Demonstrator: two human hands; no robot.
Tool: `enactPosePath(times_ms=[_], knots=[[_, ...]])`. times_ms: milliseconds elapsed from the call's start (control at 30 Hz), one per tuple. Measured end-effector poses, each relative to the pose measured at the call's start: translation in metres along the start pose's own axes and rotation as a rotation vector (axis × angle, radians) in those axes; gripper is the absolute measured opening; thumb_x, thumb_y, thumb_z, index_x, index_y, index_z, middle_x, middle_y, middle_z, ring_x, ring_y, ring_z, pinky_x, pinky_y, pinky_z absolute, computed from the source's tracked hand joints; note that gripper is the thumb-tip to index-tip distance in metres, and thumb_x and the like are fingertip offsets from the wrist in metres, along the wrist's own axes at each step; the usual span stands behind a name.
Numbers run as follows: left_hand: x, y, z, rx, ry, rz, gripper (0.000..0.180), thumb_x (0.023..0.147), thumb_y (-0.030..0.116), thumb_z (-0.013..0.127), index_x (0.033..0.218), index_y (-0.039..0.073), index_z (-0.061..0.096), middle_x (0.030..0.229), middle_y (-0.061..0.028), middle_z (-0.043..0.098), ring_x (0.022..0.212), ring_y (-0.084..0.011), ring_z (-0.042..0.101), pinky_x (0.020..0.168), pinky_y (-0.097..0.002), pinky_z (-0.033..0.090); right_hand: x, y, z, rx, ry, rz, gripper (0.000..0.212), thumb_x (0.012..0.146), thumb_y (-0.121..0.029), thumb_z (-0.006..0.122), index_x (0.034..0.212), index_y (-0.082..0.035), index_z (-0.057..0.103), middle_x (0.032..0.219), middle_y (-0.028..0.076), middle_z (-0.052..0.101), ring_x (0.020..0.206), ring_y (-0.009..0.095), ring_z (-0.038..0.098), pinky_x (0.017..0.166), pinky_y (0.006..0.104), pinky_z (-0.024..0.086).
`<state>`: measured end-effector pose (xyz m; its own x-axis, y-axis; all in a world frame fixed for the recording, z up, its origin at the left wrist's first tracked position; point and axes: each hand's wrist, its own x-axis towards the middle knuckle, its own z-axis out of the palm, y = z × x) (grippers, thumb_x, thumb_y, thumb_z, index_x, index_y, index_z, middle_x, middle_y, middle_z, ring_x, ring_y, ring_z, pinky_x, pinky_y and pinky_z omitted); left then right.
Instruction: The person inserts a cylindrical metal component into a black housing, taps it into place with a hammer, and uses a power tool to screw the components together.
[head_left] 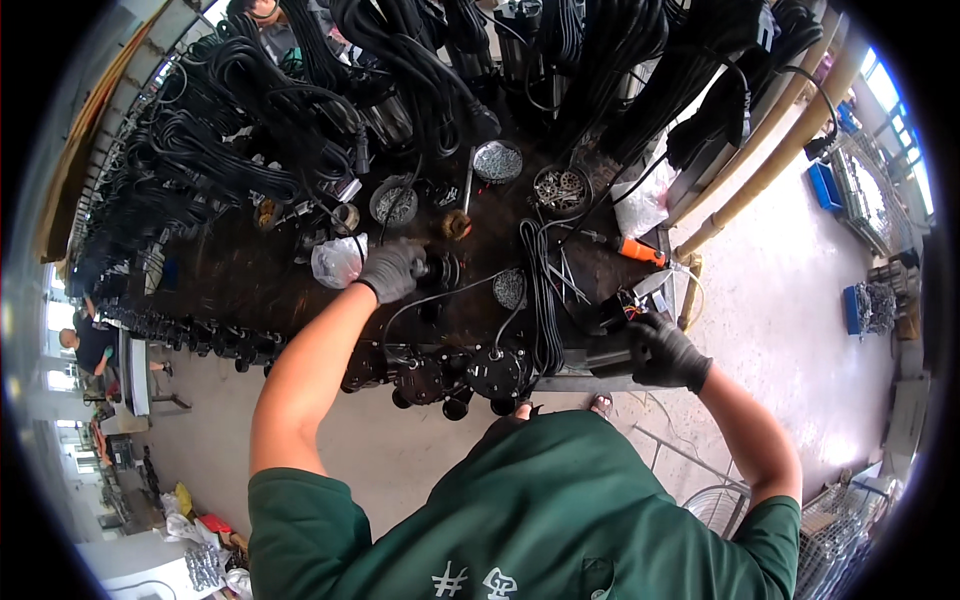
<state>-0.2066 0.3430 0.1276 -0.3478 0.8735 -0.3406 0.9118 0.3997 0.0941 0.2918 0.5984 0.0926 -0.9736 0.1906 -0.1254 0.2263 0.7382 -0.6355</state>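
Curling beside a crinkled plastic bag (340, 262), the grey-gloved left hand (392, 272) meets a ribbed, round black part (442, 270) mid-bench, its hold unclear; 1 smooth looped cable (543, 300) separates it from the dark-gloved right hand (668, 352), bent, grip indistinct, beside a black housing (610, 353) at the metal bench edge (590, 383); pale floor (780, 300) spreads beyond.
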Motion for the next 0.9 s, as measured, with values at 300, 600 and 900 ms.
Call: enactPosePath(times_ms=[300,600,900], knots=[[0.020,0.013,-0.092,-0.535,0.158,0.065,0.050,0.065,0.002,0.084,0.113,0.011,0.072,0.103,-0.0072,0.074,0.095,-0.0219,0.070,0.086,-0.0335,0.058,-0.021,0.029,-0.015,1.209,0.458,0.199,0.089,0.080,-0.049,0.075,0.150,-0.002,0.046,0.137,0.018,0.061,0.124,0.032,0.062,0.108,0.0453,0.050],[0.004,0.178,-0.181,-0.566,0.343,0.030,0.059,0.063,0.009,0.087,0.120,0.009,0.069,0.098,-0.0082,0.071,0.092,-0.0193,0.069,0.087,-0.0323,0.056,-0.043,0.044,-0.026,2.171,0.589,0.238,0.081,0.092,-0.072,0.048,0.144,-0.010,0.053,0.128,0.012,0.064,0.113,0.027,0.062,0.094,0.0395,0.050],[-0.060,0.348,-0.108,-0.671,0.405,0.084,0.057,0.066,0.012,0.093,0.115,0.009,0.064,0.102,-0.0034,0.067,0.095,-0.0156,0.066,0.089,-0.0323,0.057,-0.053,0.052,-0.078,2.200,0.410,0.088,0.088,0.090,-0.068,0.056,0.154,-0.009,0.042,0.149,0.019,0.052,0.135,0.038,0.051,0.111,0.0527,0.042]])
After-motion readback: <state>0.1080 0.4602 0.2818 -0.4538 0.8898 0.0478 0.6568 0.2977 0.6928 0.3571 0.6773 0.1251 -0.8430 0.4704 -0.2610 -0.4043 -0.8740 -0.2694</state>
